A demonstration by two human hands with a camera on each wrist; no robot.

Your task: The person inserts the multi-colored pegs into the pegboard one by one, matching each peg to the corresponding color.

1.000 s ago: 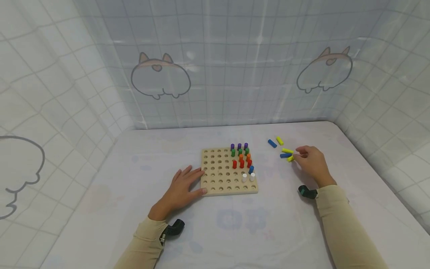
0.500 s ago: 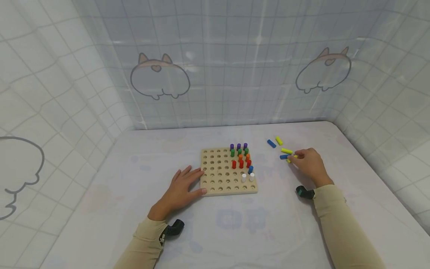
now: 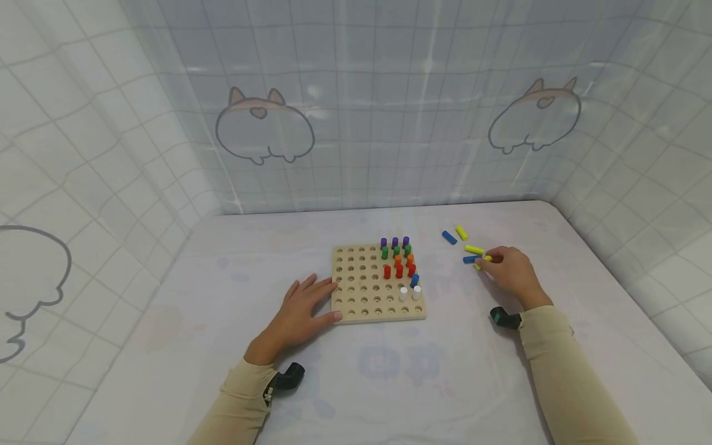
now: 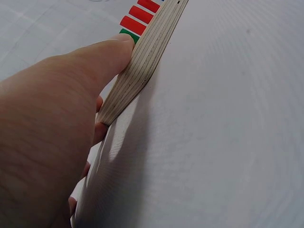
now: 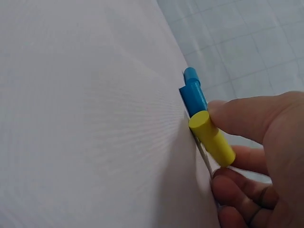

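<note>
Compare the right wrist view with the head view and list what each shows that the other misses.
Only the right wrist view shows, close up, the right hand's fingertips pinching a yellow cylindrical peg beside a blue cylindrical peg.

Only the head view shows the wooden pegboard with upright coloured pegs, the left hand resting against its edge, and two more loose pegs.

Both show the right hand, the yellow peg, the blue peg and the white table cover.

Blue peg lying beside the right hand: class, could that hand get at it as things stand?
Probably yes. The blue peg lies on the table right at the right hand's fingertips with nothing between them, but that hand already pinches a yellow peg, so its fingers are occupied.
</note>
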